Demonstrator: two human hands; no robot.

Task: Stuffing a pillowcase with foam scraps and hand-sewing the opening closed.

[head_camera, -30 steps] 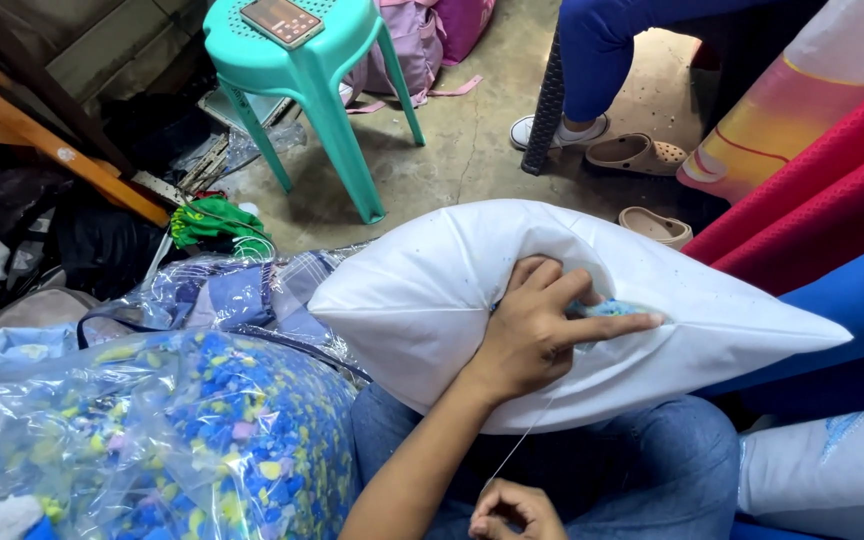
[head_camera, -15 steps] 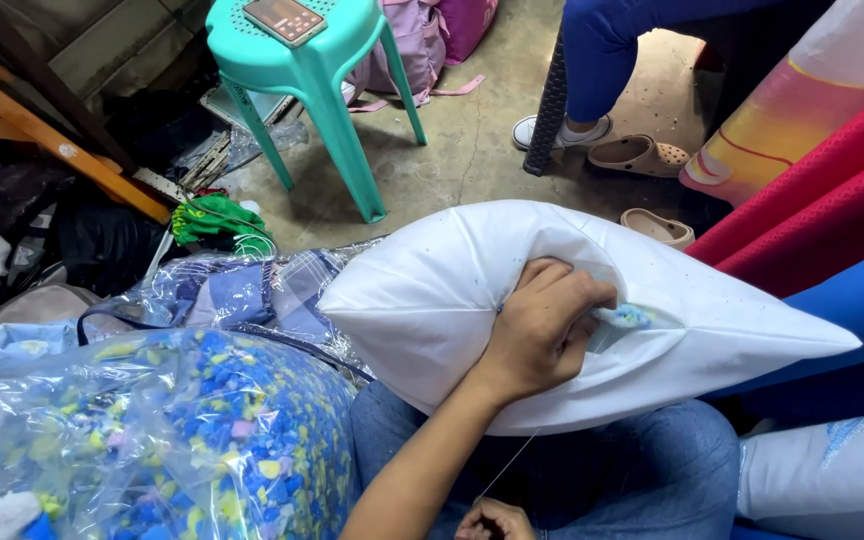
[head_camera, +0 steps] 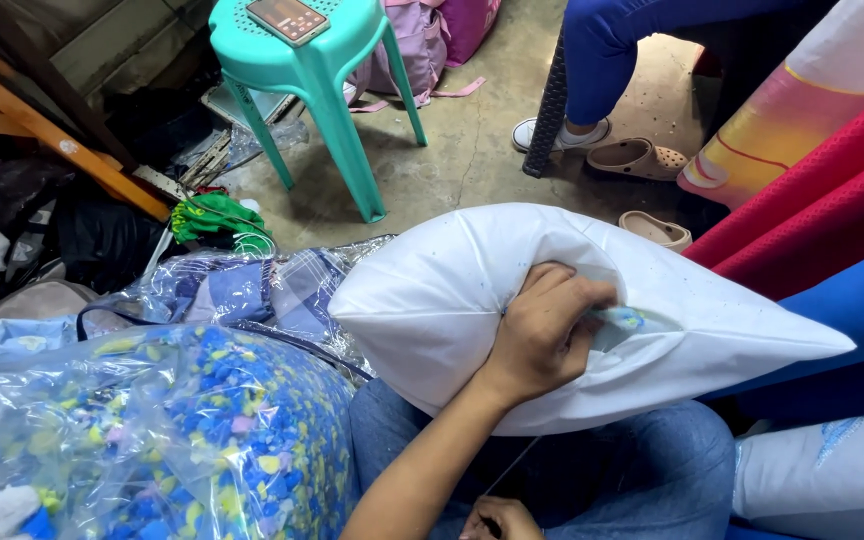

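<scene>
White and puffy, the pillow (head_camera: 452, 300) is lying across the person's lap, on their blue jeans (head_camera: 612, 480). The left hand (head_camera: 542, 335) is pressing down on the middle of it, and its fingers are curling shut, pinching the cloth at an open slit where a few blue and yellow bits are peeking out. The right hand (head_camera: 500, 520) is sitting low at the bottom edge of the view, below the pillow. Its fingers are bunching closed, and a thin thread (head_camera: 512, 468) is running from it up toward the pillow. I cannot tell if there is a needle in it.

Just beside the pillow, on the left, a big clear plastic bag (head_camera: 152, 440) is bulging with tiny blue, yellow and white foam pieces. A green plastic stool (head_camera: 302, 70) is standing on the floor farther away, with a flat gadget (head_camera: 287, 17) lying on top. Red and blue cloth (head_camera: 822, 220) is piling up on the right. Another person's leg in blue trousers (head_camera: 612, 50) is showing near a tan sandal (head_camera: 637, 157).
</scene>
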